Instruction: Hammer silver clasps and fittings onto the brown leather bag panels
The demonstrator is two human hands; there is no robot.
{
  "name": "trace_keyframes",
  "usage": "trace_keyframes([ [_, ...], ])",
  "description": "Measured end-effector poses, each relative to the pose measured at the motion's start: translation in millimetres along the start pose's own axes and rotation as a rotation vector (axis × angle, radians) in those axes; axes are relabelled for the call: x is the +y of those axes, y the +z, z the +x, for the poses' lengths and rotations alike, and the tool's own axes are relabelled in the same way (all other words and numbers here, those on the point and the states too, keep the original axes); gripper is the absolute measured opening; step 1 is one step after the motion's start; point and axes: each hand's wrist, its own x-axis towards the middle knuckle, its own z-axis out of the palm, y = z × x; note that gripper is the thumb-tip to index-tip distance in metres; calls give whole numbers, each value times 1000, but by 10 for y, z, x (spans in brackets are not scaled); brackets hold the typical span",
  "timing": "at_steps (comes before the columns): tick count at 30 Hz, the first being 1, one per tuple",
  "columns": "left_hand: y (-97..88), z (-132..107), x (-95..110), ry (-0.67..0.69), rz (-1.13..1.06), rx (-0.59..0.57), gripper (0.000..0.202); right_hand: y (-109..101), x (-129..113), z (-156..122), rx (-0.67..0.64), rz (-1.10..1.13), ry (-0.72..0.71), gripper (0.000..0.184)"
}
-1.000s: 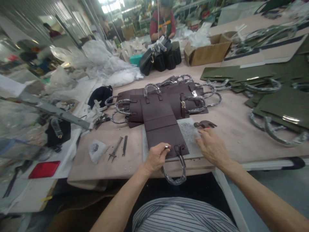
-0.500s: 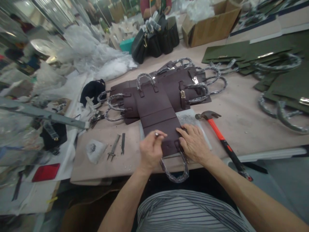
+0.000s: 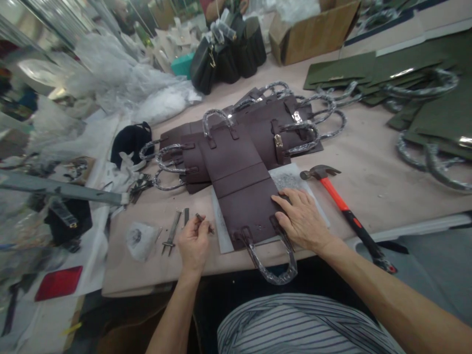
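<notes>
A dark brown leather bag panel (image 3: 245, 201) lies flat in front of me, its plastic-wrapped handle (image 3: 275, 278) hanging over the table edge. My right hand (image 3: 304, 219) rests on the panel's right edge with fingers spread, next to the handle's base. To the panel's left, just over the tabletop, my left hand (image 3: 193, 243) is closed on a short metal punch-like tool (image 3: 199, 217); the fingers hide part of it. Beside that hand lie a two-pronged metal tool (image 3: 171, 233) and a flat dark metal tool (image 3: 186, 215). A small mark shows on the panel near the handle.
A claw hammer (image 3: 337, 199) with a red and black handle lies at right. More brown bag pieces (image 3: 177, 130) are stacked behind, green ones (image 3: 435, 118) at far right. A white slab (image 3: 291, 176) sits under the panel. A small plastic bag (image 3: 142, 242) lies at left.
My left hand has moved left, off the panel, carrying the metal tool to beside the pronged tool. My right hand stays on the panel. The view has shifted slightly.
</notes>
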Motion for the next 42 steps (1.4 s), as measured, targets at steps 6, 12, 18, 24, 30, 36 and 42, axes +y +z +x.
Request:
trace_keyframes([
  [6,-35,173,-49,-50,186,-31,28,0,-3,3,6,-20,-10,46],
  [12,-10,227,-107,67,455,-67,24,1,-7,8,-8,-33,-8,46],
  [18,10,180,-70,56,489,-113,26,21,4,7,16,-21,-14,45],
  [24,0,149,24,18,455,-181,23,18,8,12,28,-38,-32,43],
  [30,57,147,82,-47,460,-260,20,18,10,11,34,-57,-39,44],
  [36,26,143,167,-108,467,-282,17,47,90,24,86,-81,-90,46],
  [42,-312,295,45,-85,648,-46,24,112,179,72,106,-65,-106,46],
])
